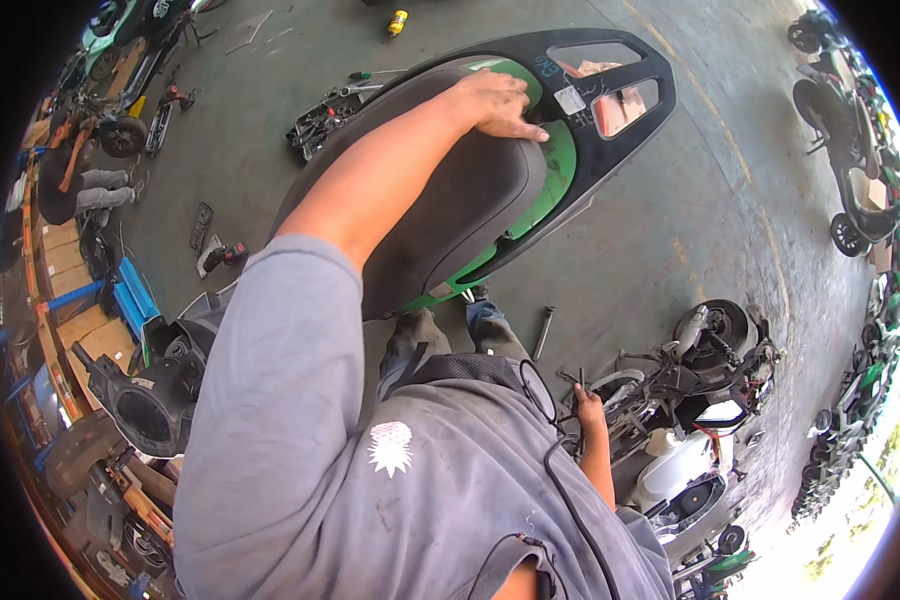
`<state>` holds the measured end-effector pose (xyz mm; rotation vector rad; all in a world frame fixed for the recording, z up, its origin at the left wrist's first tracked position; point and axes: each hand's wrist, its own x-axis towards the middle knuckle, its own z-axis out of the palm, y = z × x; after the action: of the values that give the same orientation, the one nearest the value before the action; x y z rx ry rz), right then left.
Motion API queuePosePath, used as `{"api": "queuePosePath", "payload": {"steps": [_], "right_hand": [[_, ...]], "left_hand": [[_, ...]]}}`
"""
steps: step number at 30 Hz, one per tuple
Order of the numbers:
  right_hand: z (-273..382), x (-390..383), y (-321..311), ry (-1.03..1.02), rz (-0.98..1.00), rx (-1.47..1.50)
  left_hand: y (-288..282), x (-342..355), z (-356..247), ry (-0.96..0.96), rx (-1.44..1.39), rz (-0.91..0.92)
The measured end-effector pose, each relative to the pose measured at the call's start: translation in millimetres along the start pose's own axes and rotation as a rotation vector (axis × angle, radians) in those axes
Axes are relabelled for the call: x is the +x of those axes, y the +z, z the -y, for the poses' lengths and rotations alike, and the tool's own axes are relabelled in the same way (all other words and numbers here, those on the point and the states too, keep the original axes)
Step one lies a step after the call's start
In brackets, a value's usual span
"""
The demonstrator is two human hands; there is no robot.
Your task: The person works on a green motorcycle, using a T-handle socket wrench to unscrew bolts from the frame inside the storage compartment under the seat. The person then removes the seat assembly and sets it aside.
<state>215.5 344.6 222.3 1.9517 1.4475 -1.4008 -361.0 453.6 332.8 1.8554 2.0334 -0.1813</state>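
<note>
A scooter with a dark seat (440, 200) and green side panels (560, 165) stands in front of me. My left hand (495, 105) lies across the rear end of the seat, its thumb stretched apart from its fingers; it holds nothing that I can see. Behind the seat is a black tail frame (630, 100) with two openings. Low at my right side, my right hand (590, 408) is closed round a thin dark rod-like tool (582, 377). Its exact kind is too small to make out.
An open tool tray (320, 125) lies on the floor left of the scooter. A long metal wrench (543, 332) lies near my feet. Partly stripped scooters stand at right (710, 340) and left. A person (65, 185) sits at far left by shelving. A yellow bottle (397, 23) is farther off.
</note>
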Motion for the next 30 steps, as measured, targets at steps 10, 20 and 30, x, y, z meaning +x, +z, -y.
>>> {"api": "queuePosePath", "payload": {"steps": [10,20,30], "right_hand": [[128,-57,-38,-0.243,0.086,-0.262],[329,-156,-23,-0.779,0.936,0.061],[499,-234,69,-2.024,0.861,0.057]], "left_hand": [[-31,-39,26,0.087,-0.131,-0.330],[36,-226,-107,0.223,-1.525,-0.092],[103,-431,-210,-1.143,-1.385,-1.057]]}}
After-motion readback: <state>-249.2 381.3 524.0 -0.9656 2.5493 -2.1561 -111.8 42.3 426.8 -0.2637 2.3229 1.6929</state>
